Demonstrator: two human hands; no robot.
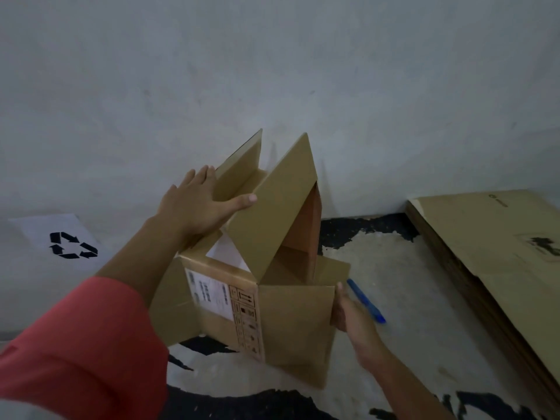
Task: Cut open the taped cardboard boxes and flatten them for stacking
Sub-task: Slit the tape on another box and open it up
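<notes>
Pressing L hand (197,204) spread on box (281,325) flap, R hand (348,313) pinching near flap.

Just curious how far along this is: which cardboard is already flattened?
The cardboard stack lying flat on the right; the box in front stands open, flaps up.

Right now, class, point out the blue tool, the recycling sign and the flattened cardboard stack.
blue tool (366,301): head view, middle of its barrel.
recycling sign (73,245): head view, centre of its arrow symbol.
flattened cardboard stack (485,237): head view, top sheet's bare face.
</notes>
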